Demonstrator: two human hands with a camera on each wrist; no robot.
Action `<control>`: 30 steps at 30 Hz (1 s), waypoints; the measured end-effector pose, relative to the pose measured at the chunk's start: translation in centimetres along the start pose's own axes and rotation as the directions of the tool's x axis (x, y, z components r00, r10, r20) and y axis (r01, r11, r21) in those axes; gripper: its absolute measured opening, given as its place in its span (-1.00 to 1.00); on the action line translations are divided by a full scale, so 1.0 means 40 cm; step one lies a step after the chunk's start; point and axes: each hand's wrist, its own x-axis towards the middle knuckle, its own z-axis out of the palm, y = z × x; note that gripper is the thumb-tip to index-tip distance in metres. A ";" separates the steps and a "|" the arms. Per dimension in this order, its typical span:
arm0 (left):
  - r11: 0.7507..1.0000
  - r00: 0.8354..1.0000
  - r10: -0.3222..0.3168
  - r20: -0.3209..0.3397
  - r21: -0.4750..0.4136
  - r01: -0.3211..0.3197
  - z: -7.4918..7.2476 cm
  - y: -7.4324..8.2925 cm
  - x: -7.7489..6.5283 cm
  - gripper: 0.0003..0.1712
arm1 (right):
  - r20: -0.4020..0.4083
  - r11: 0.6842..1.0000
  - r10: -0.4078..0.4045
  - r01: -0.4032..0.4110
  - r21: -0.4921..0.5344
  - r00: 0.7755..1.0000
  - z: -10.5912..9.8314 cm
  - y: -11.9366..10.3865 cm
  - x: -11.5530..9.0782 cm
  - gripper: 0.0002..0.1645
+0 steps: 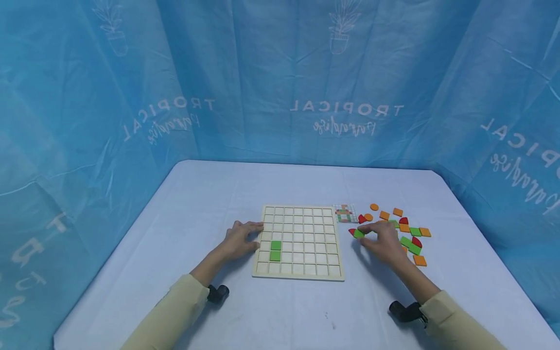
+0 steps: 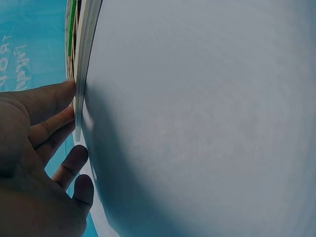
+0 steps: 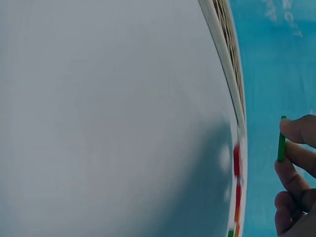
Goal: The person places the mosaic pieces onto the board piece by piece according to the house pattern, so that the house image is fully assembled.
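The right hand (image 1: 385, 241) pinched a green tile (image 1: 359, 234) between thumb and fingers, clear of the table (image 1: 302, 313). A red piece (image 1: 352, 232) showed just left of that tile. Beside and beyond the same hand lay loose pieces (image 1: 420, 261) in orange, green and red; ahead and left of it, a card (image 1: 346, 213). The left hand (image 1: 239, 239), fingers spread and gripping nothing, touched the near side of the board (image 1: 308, 247). Two green squares (image 1: 275, 251) sat on it, just right of that hand. Beyond both hands hung a curtain (image 1: 271, 58).
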 end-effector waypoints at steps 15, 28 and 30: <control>1.000 1.000 0.023 -0.002 -0.012 -0.023 -0.001 0.000 -0.001 -0.41 | 0.055 0.962 -0.258 0.251 0.106 0.965 0.184 -0.233 -0.007 -0.69; 0.999 0.999 0.034 0.002 0.000 -0.034 -0.003 -0.004 -0.001 -0.42 | 0.153 0.908 -0.416 0.417 0.026 0.896 0.277 -0.331 -0.016 -0.69; 0.999 0.999 0.032 0.005 -0.001 -0.032 -0.004 -0.004 -0.001 -0.42 | 0.160 0.900 -0.433 0.436 0.015 0.887 0.286 -0.338 -0.016 -0.70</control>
